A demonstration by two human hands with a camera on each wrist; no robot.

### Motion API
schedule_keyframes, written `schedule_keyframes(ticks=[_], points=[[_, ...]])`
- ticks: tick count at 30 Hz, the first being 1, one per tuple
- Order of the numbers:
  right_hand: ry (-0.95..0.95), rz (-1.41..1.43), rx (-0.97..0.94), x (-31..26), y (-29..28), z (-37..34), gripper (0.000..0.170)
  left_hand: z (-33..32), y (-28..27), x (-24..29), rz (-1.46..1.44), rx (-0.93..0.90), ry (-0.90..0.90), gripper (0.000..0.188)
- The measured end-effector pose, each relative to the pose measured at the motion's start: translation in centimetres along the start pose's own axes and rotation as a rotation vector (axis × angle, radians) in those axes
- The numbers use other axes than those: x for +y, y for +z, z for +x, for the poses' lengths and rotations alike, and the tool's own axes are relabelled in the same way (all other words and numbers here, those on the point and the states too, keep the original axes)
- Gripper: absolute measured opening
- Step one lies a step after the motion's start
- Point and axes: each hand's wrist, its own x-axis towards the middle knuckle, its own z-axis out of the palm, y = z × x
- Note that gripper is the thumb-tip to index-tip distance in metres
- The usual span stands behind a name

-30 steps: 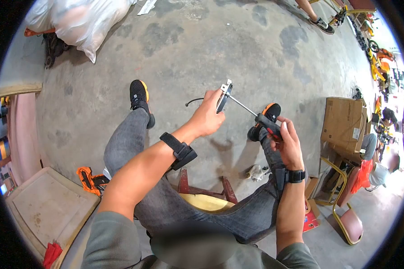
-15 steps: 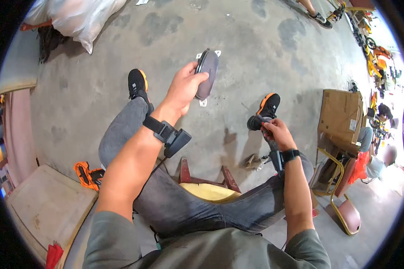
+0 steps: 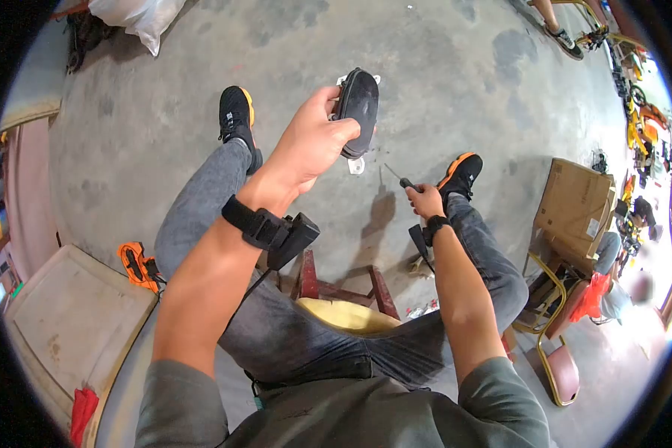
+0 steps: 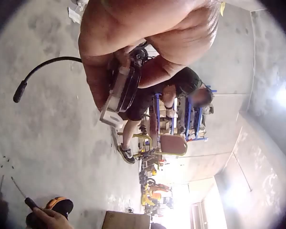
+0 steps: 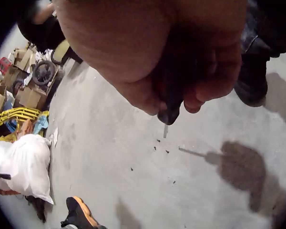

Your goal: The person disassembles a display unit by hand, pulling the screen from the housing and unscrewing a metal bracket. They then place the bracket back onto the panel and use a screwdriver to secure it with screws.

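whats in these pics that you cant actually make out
- left hand: fingertips behind the black device, hidden by it in the head view
- black cord: where it attaches, hidden by the left hand in the left wrist view
- screwdriver: tip shape, too small in the head view; most of its handle is covered by the right hand
- dark bits: too small to identify in the right wrist view

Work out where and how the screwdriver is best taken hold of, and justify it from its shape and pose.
Probably by its dark handle, approached from the butt end on the person's side, as the right hand grips it. The handle is thicker, giving fingers more to curl round, while the thin shaft points away from the person.
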Motion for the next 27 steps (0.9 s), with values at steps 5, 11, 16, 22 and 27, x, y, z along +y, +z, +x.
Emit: schedule_keyframes(ticks=[5,11,16,22,27], points=[[0.035,-0.035,-0.031,-0.5,1.3,0.7,0.049,-0.7,0.1,0.2,-0.017,0.131,-0.061,0.042],[0.027,-0.102,-0.023,0.4,2.8,2.1,0.052,-0.5,-0.2,0.3,-0.029,-0.040,-0.090,0.030],[0.039,-0.077,-0.034,1.2,3.5,2.4,0.053,-0.8,0.1,0.3,0.061,0.006,-0.102,0.021],[0.010,-0.077,-0.027,2.9,3.9,3.1,0.056,-0.7,-0.2,0.0,0.130,0.030,-0.133,0.016],[0.041,-0.015,-0.010,1.9,2.3,1.5,0.053,-0.6,0.1,0.1,0.214,0.035,-0.128,0.015]])
